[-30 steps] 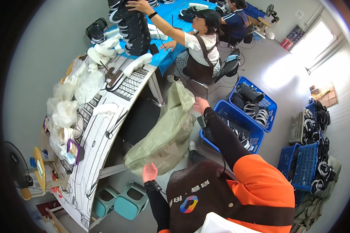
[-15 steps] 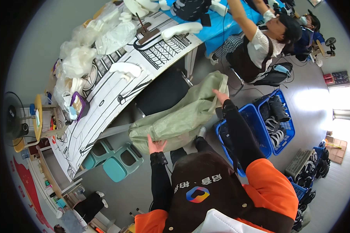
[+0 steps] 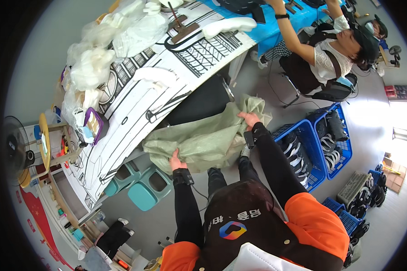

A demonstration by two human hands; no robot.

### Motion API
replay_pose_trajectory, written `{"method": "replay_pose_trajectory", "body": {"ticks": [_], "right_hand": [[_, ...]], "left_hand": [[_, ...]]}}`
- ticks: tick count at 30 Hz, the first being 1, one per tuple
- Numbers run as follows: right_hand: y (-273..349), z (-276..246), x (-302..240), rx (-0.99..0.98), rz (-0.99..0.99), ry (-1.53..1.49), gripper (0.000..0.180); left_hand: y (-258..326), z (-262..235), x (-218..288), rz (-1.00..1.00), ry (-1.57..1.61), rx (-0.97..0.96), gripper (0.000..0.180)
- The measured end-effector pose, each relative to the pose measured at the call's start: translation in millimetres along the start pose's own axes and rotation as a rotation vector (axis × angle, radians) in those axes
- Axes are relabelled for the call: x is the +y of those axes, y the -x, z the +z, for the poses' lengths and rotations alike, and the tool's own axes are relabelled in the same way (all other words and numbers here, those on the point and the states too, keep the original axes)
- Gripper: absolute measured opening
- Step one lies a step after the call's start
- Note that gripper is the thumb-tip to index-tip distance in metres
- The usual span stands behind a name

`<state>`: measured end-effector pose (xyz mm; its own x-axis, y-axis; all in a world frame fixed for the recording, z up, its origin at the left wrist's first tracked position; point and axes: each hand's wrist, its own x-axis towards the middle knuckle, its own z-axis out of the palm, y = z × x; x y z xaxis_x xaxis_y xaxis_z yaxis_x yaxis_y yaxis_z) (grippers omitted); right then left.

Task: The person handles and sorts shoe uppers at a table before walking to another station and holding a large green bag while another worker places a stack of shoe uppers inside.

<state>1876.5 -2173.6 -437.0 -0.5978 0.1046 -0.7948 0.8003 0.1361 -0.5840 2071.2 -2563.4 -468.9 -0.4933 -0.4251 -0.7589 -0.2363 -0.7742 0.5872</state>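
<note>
A pale green woven sack [image 3: 203, 143] stretches between my hands in front of my legs, creased and sagging in the middle. At its left lower edge, my left hand [image 3: 177, 162] grips the fabric, part of its fingers hidden. My right hand [image 3: 249, 120] is closed on the sack near its right end, where the material bunches up and sticks out past the fingers. Behind the sack stands a black-seated chair [image 3: 202, 107], partly covered by it.
A long table [image 3: 135, 106] with a black-and-white printed top holds white curved parts [image 3: 228, 27] and clear plastic bags [image 3: 92, 67]. Blue baskets [image 3: 319, 174] with dark items stand at right. Teal stools [image 3: 142, 196] sit at left. A co-worker [image 3: 330, 58] sits at the far right.
My right hand has closed on the sack and come down and slightly left. My left fingers, spread before, have drawn in on the fabric. The sack hangs lower and its right end is bunched.
</note>
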Motion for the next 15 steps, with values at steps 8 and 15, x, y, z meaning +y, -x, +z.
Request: {"method": "replay_pose_trajectory", "body": {"ticks": [8, 15], "right_hand": [[57, 95, -30, -0.113, -0.077, 0.020, 0.076], [70, 52, 16, -0.225, -0.147, -0.184, 0.056]], "left_hand": [[-22, -19, 116, 0.020, -0.243, 0.041, 0.060], [34, -12, 63, -0.046, -0.037, 0.009, 0.061]]}}
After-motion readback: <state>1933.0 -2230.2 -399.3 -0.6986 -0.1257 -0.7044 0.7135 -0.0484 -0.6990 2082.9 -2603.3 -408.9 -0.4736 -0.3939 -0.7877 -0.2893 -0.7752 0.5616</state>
